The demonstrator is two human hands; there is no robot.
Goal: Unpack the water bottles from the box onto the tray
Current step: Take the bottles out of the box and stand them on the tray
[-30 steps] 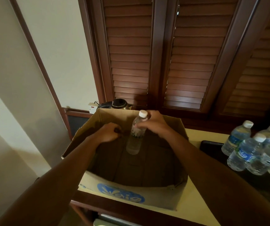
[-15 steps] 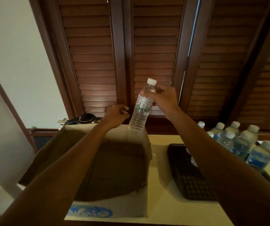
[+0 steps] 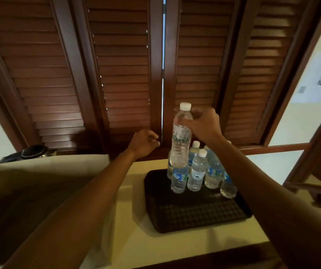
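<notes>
Bottle (image 3: 181, 140): carried from box (image 3: 45, 183) to over tray (image 3: 194, 214); right hand (image 3: 204, 125) grips its slippery neck; left hand (image 3: 144, 144) loosely curled, empty.

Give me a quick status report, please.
Right hand grips bottle above tray. Left hand empty, loosely curled. Standing bottles crowd tray's far side.

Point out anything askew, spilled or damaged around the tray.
Nothing stands out. The clear plastic water bottles stand upright and capped, clustered at the far end of the dark textured tray. The right hand holds another clear bottle upright above them. No spill is visible.
</notes>
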